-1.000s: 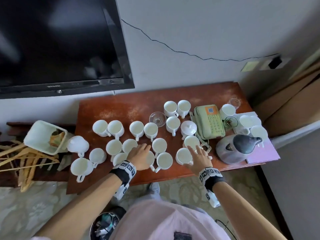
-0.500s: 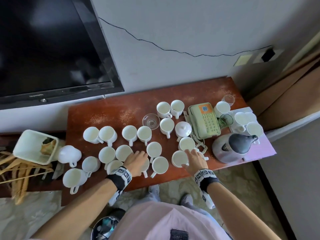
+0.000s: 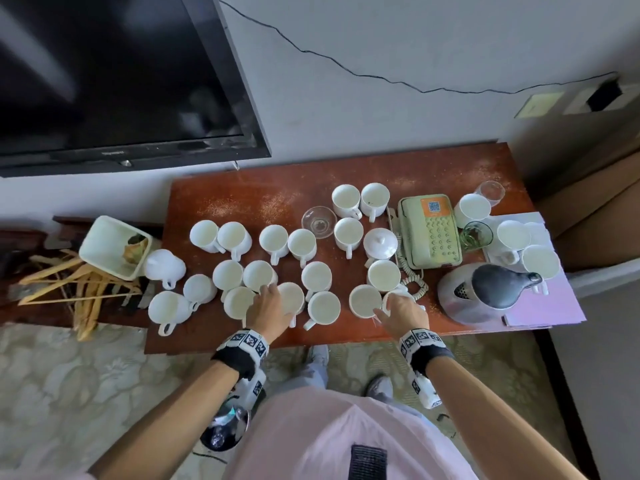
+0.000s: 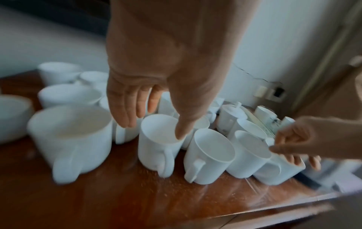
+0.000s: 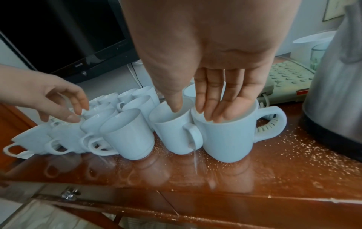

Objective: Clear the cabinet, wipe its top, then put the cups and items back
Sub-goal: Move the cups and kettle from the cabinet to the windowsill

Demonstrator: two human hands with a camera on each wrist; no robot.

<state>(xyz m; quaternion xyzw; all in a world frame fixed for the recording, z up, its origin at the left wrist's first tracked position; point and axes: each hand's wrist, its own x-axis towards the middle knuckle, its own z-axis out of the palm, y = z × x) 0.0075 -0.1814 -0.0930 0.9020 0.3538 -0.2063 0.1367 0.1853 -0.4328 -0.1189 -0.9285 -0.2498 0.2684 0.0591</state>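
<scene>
Against a pale wall with a dark television (image 3: 114,74) hanging on it stands the reddish wooden table (image 3: 242,199) (the cabinet of the task), its top speckled with pale dust and crowded with white cups (image 3: 273,239). At the right end sit a green telephone (image 3: 429,230), a steel kettle (image 3: 485,292) and a few glasses; a white bin (image 3: 114,247) and wooden hangers (image 3: 69,285) lie off the left end.

Both hands work the front row. The left hand (image 3: 268,311) reaches down with fingers fairly straight, its thumb dipped inside the rim of one cup (image 4: 156,139) and the fingers behind it, not yet pinched tight. The right hand (image 3: 403,311) does likewise across two touching cups: thumb inside one cup (image 5: 172,127), fingers inside its neighbour (image 5: 227,133), apparently to lift the pair together.

Judging by the dust and the full top, clearing is only beginning and wiping lies well ahead. The next move calls for closing each pinch firmly on the rims, then lifting straight up, since the neighbouring cups stand close enough to be knocked.
</scene>
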